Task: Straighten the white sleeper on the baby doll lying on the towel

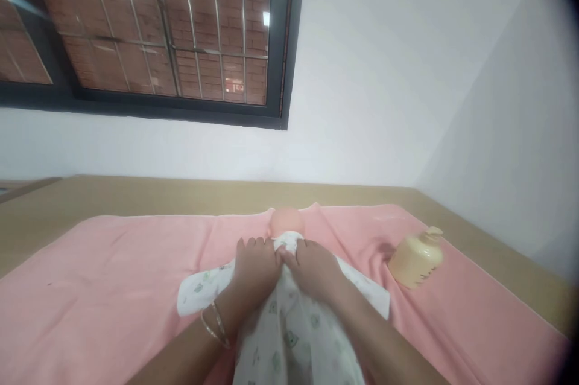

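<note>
A baby doll lies on its back; its smooth round head shows just beyond my hands. White baby clothing with a green print covers its body, both sleeves spread out to the sides. My left hand has its fingers closed on the cloth near the neckline, left of the middle. Beside it, my right hand grips the same clothing on the right side, the two thumbs almost meeting. My hands hide the doll's chest and most of the neckline.
A pink sheet with creases lies under the doll on a wooden surface. To the right, a yellowish bottle with markings leans over on the sheet. A white wall and a barred window stand behind.
</note>
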`<move>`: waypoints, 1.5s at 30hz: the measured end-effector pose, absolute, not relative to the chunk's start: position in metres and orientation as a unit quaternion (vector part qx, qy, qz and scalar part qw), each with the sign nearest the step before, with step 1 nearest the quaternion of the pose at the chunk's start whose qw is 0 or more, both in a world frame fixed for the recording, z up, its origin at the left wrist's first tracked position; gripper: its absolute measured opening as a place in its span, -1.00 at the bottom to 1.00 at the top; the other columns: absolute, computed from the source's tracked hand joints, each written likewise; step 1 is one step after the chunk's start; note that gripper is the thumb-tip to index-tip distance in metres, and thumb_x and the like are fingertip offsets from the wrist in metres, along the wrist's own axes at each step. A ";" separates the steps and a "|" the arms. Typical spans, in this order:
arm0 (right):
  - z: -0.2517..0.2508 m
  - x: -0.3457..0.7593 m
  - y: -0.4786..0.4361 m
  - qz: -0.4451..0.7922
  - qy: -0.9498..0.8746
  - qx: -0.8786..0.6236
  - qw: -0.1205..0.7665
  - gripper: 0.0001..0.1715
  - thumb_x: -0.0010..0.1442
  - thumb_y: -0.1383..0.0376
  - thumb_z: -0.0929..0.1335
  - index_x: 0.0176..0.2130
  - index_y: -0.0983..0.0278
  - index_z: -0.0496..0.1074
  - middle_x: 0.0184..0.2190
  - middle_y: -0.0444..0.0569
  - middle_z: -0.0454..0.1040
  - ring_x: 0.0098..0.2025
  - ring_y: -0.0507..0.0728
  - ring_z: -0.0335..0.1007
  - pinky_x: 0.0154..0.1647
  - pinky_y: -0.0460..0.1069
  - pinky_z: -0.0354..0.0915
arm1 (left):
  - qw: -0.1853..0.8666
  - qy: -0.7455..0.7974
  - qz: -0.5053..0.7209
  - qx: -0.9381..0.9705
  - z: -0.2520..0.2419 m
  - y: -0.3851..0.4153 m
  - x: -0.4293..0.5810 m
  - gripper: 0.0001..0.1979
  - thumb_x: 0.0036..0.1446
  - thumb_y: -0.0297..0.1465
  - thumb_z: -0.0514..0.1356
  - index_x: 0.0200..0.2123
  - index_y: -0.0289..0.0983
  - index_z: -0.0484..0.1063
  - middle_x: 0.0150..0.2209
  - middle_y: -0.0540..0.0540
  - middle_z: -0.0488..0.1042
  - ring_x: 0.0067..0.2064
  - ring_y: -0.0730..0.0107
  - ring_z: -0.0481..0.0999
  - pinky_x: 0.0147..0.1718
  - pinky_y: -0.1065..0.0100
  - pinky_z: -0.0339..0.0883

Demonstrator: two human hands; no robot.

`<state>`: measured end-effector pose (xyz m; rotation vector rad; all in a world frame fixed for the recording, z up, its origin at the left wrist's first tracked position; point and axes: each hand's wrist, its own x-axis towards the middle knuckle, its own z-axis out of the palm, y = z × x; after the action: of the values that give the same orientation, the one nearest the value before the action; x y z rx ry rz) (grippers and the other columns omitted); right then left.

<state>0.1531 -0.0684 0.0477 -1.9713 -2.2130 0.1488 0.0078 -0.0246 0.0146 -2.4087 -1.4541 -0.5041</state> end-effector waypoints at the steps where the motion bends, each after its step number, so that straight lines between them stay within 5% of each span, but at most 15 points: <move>1: 0.047 0.159 -0.061 0.091 -0.716 -0.687 0.088 -0.23 0.32 -0.05 -0.08 -0.05 0.33 0.42 -0.18 0.21 0.47 -0.13 0.27 0.37 -0.17 0.08 0.19 | 0.145 -0.496 -0.173 -0.838 0.015 -0.025 0.010 -0.64 0.28 -0.34 -0.10 -0.35 -0.33 0.45 -0.39 -0.23 0.45 -0.28 0.10 0.41 -0.20 0.06 0.12; 5: 0.046 0.171 -0.047 0.188 -0.676 -0.706 0.093 -0.09 0.30 -0.08 -0.17 -0.16 0.34 0.46 -0.19 0.21 0.49 -0.16 0.25 0.41 -0.20 0.06 0.21 | 0.104 -0.475 -0.181 -0.855 0.013 -0.021 0.013 -0.65 0.27 -0.43 -0.12 -0.38 -0.32 0.43 -0.36 -0.20 0.45 -0.26 0.18 0.40 -0.24 0.20 0.15; 11: 0.044 0.147 -0.071 -0.021 -0.775 -0.627 0.077 -0.42 0.32 0.06 0.04 0.01 0.34 0.37 -0.18 0.26 0.45 -0.09 0.31 0.34 -0.10 0.14 0.13 | 0.055 -0.499 -0.159 -0.850 0.009 -0.013 0.003 -0.64 0.28 -0.30 -0.12 -0.31 -0.30 0.43 -0.34 -0.18 0.47 -0.30 0.17 0.42 -0.35 0.24 0.16; 18: 0.045 0.175 -0.046 0.185 -0.690 -0.691 0.111 -0.11 0.32 -0.05 -0.16 -0.17 0.35 0.47 -0.20 0.20 0.49 -0.17 0.24 0.41 -0.21 0.05 0.22 | 0.128 -0.460 -0.197 -0.856 0.012 -0.022 0.014 -0.62 0.28 -0.40 -0.15 -0.40 -0.30 0.41 -0.38 -0.19 0.44 -0.29 0.18 0.40 -0.29 0.20 0.15; 25: 0.044 0.141 -0.077 -0.038 -0.779 -0.620 0.083 -0.48 0.33 0.12 0.05 0.00 0.28 0.37 -0.19 0.21 0.45 -0.10 0.30 0.34 -0.11 0.15 0.15 | 0.046 -0.473 -0.181 -0.861 0.005 -0.011 0.004 -0.67 0.28 -0.33 -0.12 -0.33 -0.28 0.40 -0.36 -0.14 0.46 -0.34 0.24 0.39 -0.40 0.29 0.14; 29: 0.042 0.155 -0.060 0.078 -0.703 -0.699 0.100 -0.24 0.32 -0.03 -0.07 -0.11 0.34 0.44 -0.21 0.24 0.48 -0.15 0.29 0.39 -0.16 0.12 0.19 | 0.111 -0.432 -0.217 -0.869 0.005 -0.016 0.010 -0.65 0.26 -0.44 -0.14 -0.41 -0.29 0.40 -0.40 -0.15 0.43 -0.32 0.21 0.38 -0.31 0.22 0.15; 33: 0.043 0.179 -0.041 0.237 -0.665 -0.696 0.130 -0.08 0.29 -0.11 -0.15 -0.09 0.38 0.46 -0.09 0.24 0.47 -0.07 0.27 0.39 -0.13 0.07 0.21 | 0.067 -0.451 -0.246 -0.855 0.011 -0.017 0.014 -0.67 0.25 -0.37 -0.09 -0.37 -0.30 0.43 -0.35 -0.17 0.46 -0.26 0.21 0.40 -0.22 0.22 0.19; 38: 0.047 0.158 -0.060 0.118 -0.689 -0.705 0.119 -0.16 0.31 -0.06 -0.09 -0.12 0.42 0.45 -0.16 0.30 0.48 -0.08 0.29 0.38 -0.07 0.10 0.16 | -0.089 -0.515 -0.187 -0.832 0.017 -0.010 0.005 -0.60 0.27 -0.23 -0.13 -0.27 -0.27 0.45 -0.27 -0.14 0.50 -0.23 0.25 0.45 -0.26 0.30 0.24; 41: 0.048 0.145 -0.069 0.031 -0.709 -0.692 0.134 -0.22 0.31 -0.05 -0.03 -0.11 0.44 0.43 -0.20 0.32 0.47 -0.09 0.32 0.37 -0.06 0.13 0.14 | -0.095 -0.502 -0.176 -0.841 0.017 -0.009 0.002 -0.58 0.28 -0.23 -0.16 -0.30 -0.25 0.45 -0.30 -0.13 0.50 -0.25 0.26 0.46 -0.29 0.31 0.24; 45: 0.047 0.164 -0.054 0.164 -0.675 -0.710 0.120 -0.11 0.29 -0.11 -0.09 -0.12 0.42 0.46 -0.16 0.29 0.48 -0.11 0.30 0.40 -0.13 0.10 0.20 | -0.013 -0.472 -0.216 -0.855 0.017 -0.012 0.008 -0.58 0.29 -0.26 -0.15 -0.35 -0.29 0.44 -0.32 -0.15 0.48 -0.25 0.24 0.43 -0.22 0.25 0.22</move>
<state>0.1642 -0.0542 0.0468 -2.0735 -1.9720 0.4795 0.0081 -0.0119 0.0165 -2.7070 -1.4942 -0.6834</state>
